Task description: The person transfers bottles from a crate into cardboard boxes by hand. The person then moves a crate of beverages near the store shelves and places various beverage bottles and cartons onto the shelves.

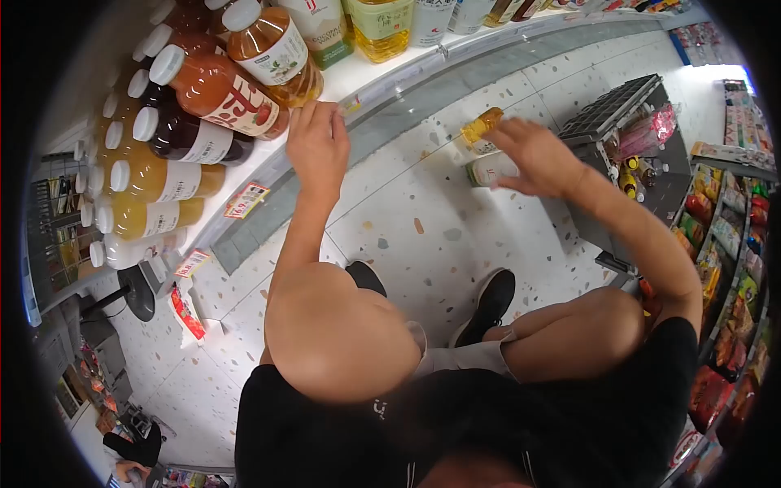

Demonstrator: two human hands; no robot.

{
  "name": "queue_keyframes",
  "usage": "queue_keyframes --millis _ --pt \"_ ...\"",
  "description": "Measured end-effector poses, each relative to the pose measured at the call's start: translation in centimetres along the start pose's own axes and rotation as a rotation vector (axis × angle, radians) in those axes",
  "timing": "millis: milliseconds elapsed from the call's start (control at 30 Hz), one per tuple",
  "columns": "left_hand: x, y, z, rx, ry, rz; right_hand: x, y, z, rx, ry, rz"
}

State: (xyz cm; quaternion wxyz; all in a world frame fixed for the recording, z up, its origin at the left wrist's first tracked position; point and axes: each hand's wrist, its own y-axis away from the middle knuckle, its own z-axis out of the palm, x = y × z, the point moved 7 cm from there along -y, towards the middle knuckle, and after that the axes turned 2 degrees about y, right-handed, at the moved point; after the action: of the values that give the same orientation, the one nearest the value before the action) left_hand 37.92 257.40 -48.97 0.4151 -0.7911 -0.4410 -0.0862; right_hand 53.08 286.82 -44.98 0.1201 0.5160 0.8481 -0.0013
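Bent at the wrist, my left hand (319, 145) rests at the shelf's front edge (281, 163), close to the base of a red juice bottle (220, 93) and an amber bottle (272, 57). Its fingers are curled down, and whether anything is in them is hidden. To the right, my right hand (537, 159) is over the floor with thumb and fingers apart. Beside its fingertips are a bottle with a yellow label (482, 130) and a white-and-green container (490, 171); contact cannot be made out.
A dark crate (602, 195) with small bottles and a pink package stands at the right, before snack shelves (732, 268). More juice bottles (167, 179) line the shelf at left. A red-and-white paper (187, 313) lies on the floor. Another person's hand (130, 470) shows at bottom left.
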Motion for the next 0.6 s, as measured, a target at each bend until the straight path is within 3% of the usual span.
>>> queue_keyframes --millis 100,133,233,367,433,600 --pt "-0.3 0.1 0.2 0.003 -0.013 0.015 1.5 3.6 6.6 -0.095 0.044 0.061" --pt "-0.2 0.1 0.2 -0.003 -0.017 0.009 1.8 3.8 7.5 -0.073 0.018 0.139" --pt "0.0 0.2 0.0 -0.011 -0.013 -0.011 2.9 3.6 7.1 -0.067 -0.105 0.098" --pt "-0.3 0.1 0.1 0.026 -0.005 0.01 3.4 3.0 1.6 -0.085 -0.409 0.228" --pt "-0.4 0.3 0.1 0.029 -0.015 0.003 1.1 1.8 -3.2 -0.081 -0.417 0.199" --pt "-0.1 0.0 -0.3 0.044 -0.009 0.014 -6.1 -2.9 -15.6 0.117 -0.187 -0.134"
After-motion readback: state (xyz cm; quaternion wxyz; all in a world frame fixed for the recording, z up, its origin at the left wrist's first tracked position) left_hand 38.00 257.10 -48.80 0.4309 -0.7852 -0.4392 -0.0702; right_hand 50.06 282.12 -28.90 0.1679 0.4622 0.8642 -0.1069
